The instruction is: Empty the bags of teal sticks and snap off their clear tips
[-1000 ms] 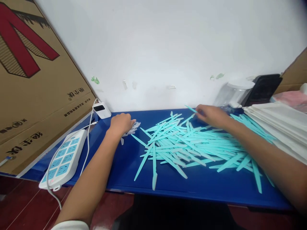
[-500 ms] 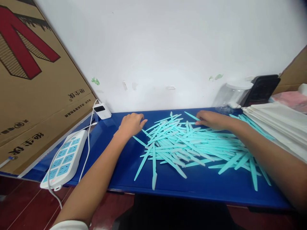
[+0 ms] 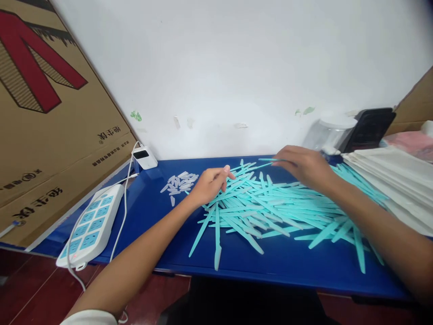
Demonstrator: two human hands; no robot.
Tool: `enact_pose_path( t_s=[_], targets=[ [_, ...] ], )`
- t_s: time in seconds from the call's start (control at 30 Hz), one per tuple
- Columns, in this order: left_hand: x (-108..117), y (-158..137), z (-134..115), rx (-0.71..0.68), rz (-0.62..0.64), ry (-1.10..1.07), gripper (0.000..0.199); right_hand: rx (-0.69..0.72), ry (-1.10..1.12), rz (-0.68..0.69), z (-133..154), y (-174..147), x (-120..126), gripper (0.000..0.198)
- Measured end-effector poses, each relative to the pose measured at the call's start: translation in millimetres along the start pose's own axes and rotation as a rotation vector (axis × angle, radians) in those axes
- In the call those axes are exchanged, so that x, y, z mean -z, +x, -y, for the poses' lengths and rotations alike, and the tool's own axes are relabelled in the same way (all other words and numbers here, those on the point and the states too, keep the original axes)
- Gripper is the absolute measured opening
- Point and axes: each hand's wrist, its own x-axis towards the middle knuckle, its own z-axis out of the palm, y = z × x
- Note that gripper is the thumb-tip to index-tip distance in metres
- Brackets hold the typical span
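Note:
Slim turquoise eyebrow razors (image 3: 270,203), many with pale caps at one end, lie in a loose heap on the blue tabletop (image 3: 237,262). My right hand (image 3: 302,164) is raised above the far side of the heap. Its fingers are closed on a turquoise eyebrow razor (image 3: 265,159) whose end sticks out to the left; a second one seems to stick out just below. Over the heap's left edge is my left hand (image 3: 213,184), its fingers loosely bent, thumb and forefinger tips slightly apart. Small translucent caps (image 3: 179,183) form a pile left of it.
A white power strip (image 3: 93,223) with cables lies at the left, near a small white device (image 3: 145,157) and a large cardboard box (image 3: 67,149). At the right are stacked white bags (image 3: 395,180), a clear jar (image 3: 334,133) and a black stand (image 3: 370,128).
My left hand has moved right, from above the caps to the heap's edge, uncovering the cap pile. My right hand has risen slightly and shifted right with the eyebrow razor.

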Motion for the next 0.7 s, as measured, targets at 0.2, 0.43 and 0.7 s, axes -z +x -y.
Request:
enact_pose_path(
  t_s=[0.2, 0.43, 0.7],
  targets=[
    [-18.2, -10.6, -15.9, 0.225, 0.343, -0.479, 0.062, 0.323, -0.129, -0.134, 60.9, 4.9, -10.9, 0.028],
    [-30.0, -20.0, -21.8, 0.220, 0.515, -0.724, 0.055, 0.526, -0.253, -0.279, 80.5, 3.5, -14.0, 0.022],
    [-30.6, -18.2, -19.7, 0.062, 0.422, -0.604, 0.046, 0.206, 0.141, -0.104, 88.9, -3.4, -18.4, 0.043]
  ],
)
